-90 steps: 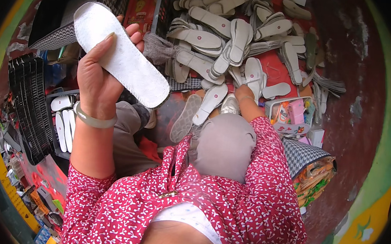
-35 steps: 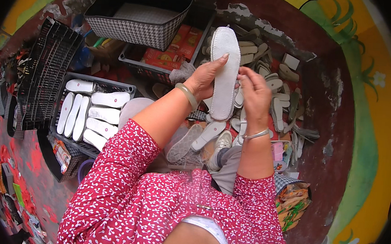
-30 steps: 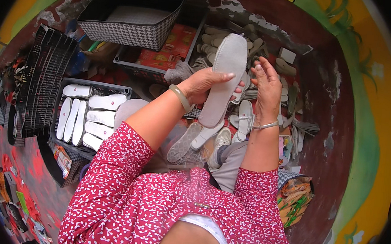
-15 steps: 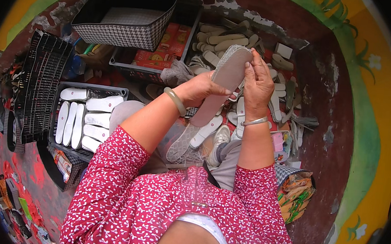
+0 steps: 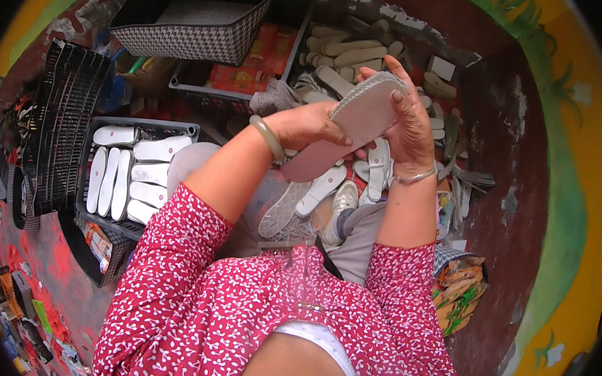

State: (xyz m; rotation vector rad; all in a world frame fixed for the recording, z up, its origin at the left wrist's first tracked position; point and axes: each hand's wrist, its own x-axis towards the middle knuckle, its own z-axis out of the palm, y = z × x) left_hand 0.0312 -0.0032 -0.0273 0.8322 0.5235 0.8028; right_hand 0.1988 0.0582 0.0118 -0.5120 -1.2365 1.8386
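A pinkish-grey shoe sole (image 5: 365,115) with a pale braided edge is held up between my hands, tilted to the upper right. My left hand (image 5: 313,128) grips its left side near the middle, thumb lying across the flat face. Around the wide upper end curls my right hand (image 5: 412,126), its thumb pressed on the face and its fingers behind the edge. Below the sole, near my lap, lie a white insole (image 5: 321,191) and a clear patterned sole-shaped piece (image 5: 283,211). What my fingers touch on the far side is hidden.
A crate (image 5: 193,133) of white insoles stands at my left. Beyond it are a houndstooth basket (image 5: 192,42) and a crate with red boxes (image 5: 242,79). Loose soles (image 5: 356,53) are heaped ahead. A bag with orange and green contents (image 5: 460,291) sits at right.
The sole has tilted further over to the right. My right hand has moved right and now wraps the wide end with its thumb on the face; my left hand keeps its hold.
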